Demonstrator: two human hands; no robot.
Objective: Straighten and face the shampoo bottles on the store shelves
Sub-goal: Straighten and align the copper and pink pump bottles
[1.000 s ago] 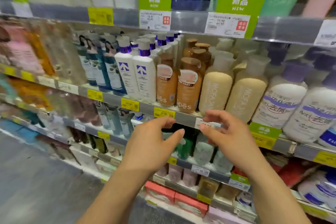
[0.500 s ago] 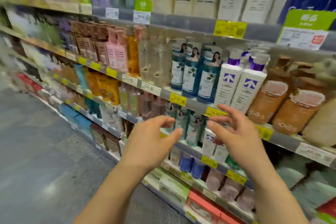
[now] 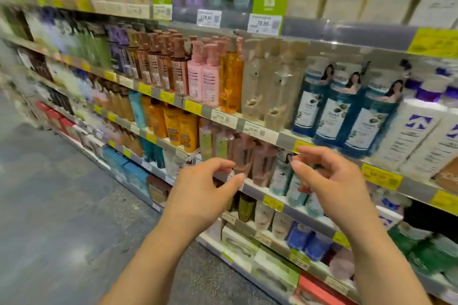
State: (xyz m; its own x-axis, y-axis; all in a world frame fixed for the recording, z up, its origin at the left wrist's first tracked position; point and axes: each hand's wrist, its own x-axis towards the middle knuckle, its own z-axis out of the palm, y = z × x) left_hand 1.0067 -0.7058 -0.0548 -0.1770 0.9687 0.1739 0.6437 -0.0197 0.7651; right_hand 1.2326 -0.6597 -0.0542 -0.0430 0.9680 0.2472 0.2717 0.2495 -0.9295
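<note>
Just beyond both empty hands (image 3: 267,188), pink shampoo bottles (image 3: 250,156).

Both forearms bare, no sleeves in view. Left hand (image 3: 200,193) & right hand (image 3: 332,183): no rings, no watch, no gloves. Fingers (image 3: 301,166) w/ short, plain nails, unpainted.

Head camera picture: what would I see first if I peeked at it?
Two bare hands in the middle: the left hand and the right hand are raised in front of the shelves, fingers loosely curled, holding nothing. Behind them, on the shelf at eye level, bright pink pump bottles stand beside an orange bottle, and to the right are tall teal bottles with a pictured person on the label.
</note>
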